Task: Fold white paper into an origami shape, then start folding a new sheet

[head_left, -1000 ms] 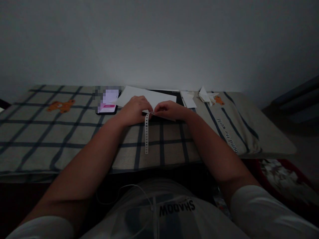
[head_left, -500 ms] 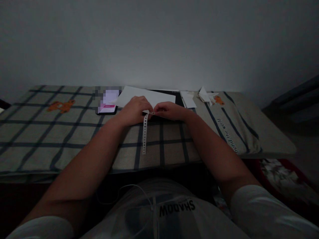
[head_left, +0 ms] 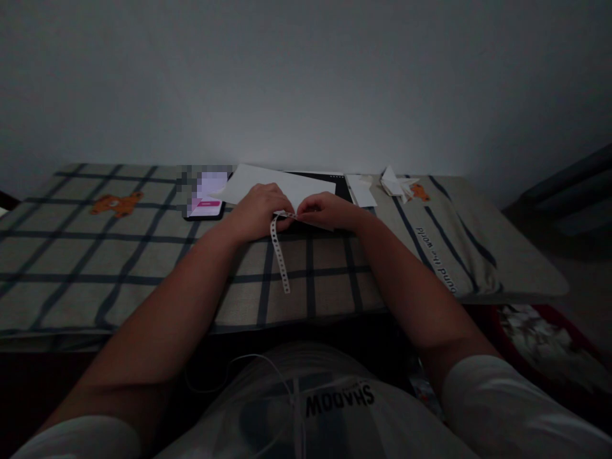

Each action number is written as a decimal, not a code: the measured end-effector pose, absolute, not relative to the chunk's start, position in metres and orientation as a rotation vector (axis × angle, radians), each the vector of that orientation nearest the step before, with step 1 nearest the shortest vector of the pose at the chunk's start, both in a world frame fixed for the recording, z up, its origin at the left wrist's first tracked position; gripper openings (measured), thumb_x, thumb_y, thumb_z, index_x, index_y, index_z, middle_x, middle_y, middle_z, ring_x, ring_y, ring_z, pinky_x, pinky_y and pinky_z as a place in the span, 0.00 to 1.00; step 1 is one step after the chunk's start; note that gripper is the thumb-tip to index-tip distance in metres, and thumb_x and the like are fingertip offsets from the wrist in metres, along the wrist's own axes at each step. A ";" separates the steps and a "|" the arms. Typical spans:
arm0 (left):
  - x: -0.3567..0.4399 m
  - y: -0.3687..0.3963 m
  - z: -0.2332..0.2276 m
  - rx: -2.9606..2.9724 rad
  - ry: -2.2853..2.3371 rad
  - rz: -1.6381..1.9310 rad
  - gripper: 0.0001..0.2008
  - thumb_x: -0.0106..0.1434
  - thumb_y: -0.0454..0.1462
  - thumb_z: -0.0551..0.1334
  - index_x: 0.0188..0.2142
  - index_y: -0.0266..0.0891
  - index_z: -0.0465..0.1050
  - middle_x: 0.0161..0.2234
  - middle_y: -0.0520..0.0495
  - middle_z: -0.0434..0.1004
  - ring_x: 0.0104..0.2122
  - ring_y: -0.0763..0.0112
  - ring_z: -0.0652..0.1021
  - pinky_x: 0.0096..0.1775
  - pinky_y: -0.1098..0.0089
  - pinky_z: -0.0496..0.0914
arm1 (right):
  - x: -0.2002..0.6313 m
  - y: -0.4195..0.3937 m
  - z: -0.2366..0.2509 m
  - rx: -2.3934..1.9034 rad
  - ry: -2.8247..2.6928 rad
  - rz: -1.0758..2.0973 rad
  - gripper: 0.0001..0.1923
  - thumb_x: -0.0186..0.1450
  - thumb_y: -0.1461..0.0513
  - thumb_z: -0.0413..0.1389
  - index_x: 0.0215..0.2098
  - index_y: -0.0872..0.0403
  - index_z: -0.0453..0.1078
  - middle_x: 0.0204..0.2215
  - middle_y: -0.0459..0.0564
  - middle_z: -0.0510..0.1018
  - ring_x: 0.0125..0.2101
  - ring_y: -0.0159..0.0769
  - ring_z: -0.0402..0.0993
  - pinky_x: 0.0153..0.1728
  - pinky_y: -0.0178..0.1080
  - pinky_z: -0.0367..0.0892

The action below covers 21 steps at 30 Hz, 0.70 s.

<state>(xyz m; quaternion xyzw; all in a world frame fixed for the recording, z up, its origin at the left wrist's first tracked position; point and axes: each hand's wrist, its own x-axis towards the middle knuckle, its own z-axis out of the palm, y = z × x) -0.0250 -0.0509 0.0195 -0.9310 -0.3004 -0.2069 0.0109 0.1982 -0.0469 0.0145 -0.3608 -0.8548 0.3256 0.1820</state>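
Observation:
A white sheet of paper (head_left: pixel 272 180) lies tilted over a black-covered notebook (head_left: pixel 343 189). My left hand (head_left: pixel 261 211) is closed at the sheet's near edge, thumb below and fingers above. From that grip a narrow paper strip with a row of holes (head_left: pixel 281 258) curls down over the cloth, its upper end still running along the sheet's edge toward the other hand. Close beside it, my right hand (head_left: pixel 327 210) pinches the near edge of the sheet between thumb and fingertips. The exact point where strip and sheet meet is partly hidden by fingers.
A lit phone (head_left: pixel 206 203) lies to the left. Right of the notebook are a white paper piece (head_left: pixel 362 190) and a folded paper shape (head_left: pixel 393 183). Checked cloth (head_left: pixel 143 255) covers the table against a wall. Below right, a red basin (head_left: pixel 497 328) holds crumpled paper.
The hanging strip has swung, its free end moving right, and it curves more from my left hand. Both hands stay nearly in place, the right shifting very slightly right.

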 end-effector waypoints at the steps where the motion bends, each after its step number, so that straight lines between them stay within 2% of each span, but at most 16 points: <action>1: -0.025 -0.051 0.019 -2.908 -0.933 -0.645 0.09 0.59 0.41 0.63 0.34 0.41 0.80 0.33 0.47 0.81 0.39 0.63 0.76 0.43 0.62 0.65 | 0.198 -0.047 0.014 -1.020 -2.408 0.935 0.17 0.64 0.53 0.55 0.38 0.58 0.76 0.32 0.50 0.78 0.32 0.33 0.69 0.36 0.38 0.61; 10: -0.026 -0.050 0.019 -2.942 -0.980 -0.621 0.08 0.57 0.39 0.64 0.35 0.41 0.81 0.34 0.46 0.80 0.39 0.62 0.75 0.44 0.61 0.65 | 0.196 -0.048 0.014 -0.874 -2.448 0.896 0.15 0.65 0.55 0.53 0.38 0.58 0.74 0.35 0.51 0.78 0.34 0.34 0.70 0.37 0.38 0.62; 17: -0.027 -0.050 0.021 -2.916 -0.978 -0.600 0.10 0.57 0.40 0.64 0.35 0.39 0.80 0.33 0.46 0.80 0.39 0.62 0.75 0.43 0.62 0.65 | 0.199 -0.047 0.015 -1.002 -2.415 0.961 0.16 0.64 0.54 0.55 0.38 0.59 0.76 0.31 0.50 0.78 0.31 0.33 0.68 0.35 0.37 0.62; 21: -0.026 -0.050 0.021 -2.947 -0.918 -0.628 0.09 0.58 0.39 0.63 0.36 0.38 0.80 0.34 0.45 0.81 0.39 0.63 0.76 0.44 0.61 0.65 | 0.198 -0.047 0.014 -1.017 -2.411 0.907 0.16 0.64 0.53 0.56 0.38 0.58 0.76 0.33 0.51 0.79 0.32 0.33 0.69 0.36 0.37 0.62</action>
